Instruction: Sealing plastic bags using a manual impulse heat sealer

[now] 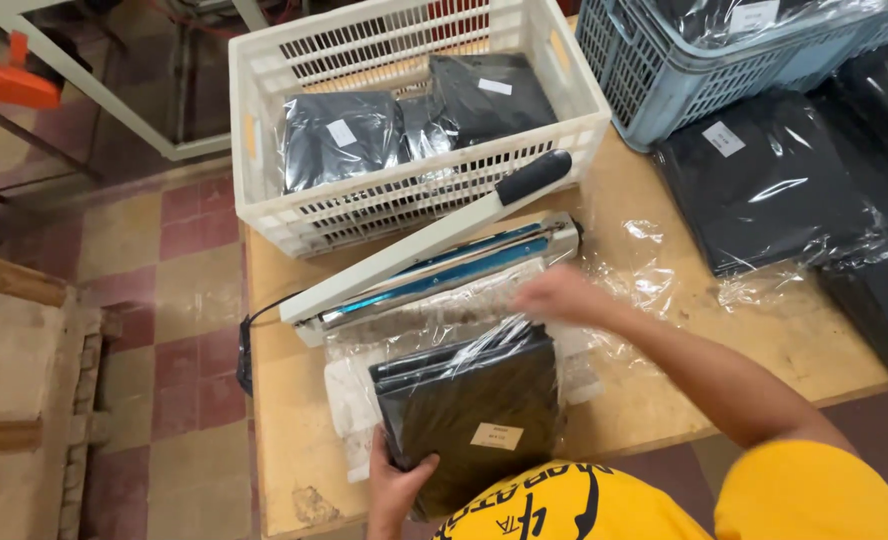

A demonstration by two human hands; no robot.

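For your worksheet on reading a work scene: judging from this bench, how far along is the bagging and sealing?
Done: two sealed dark packs lie in the white crate. In hand: the left hand grips a bagged dark pack, and the blurred right hand is at its open plastic end beside the heat sealer, whose arm is raised. Left: more dark packs wait on the table at right.

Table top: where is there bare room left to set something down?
Bare wood shows on the table right of the bagged dark bundle, below the loose clear film, and beside the sealer at the left edge. Crates and the stacked dark packs crowd the back and right.
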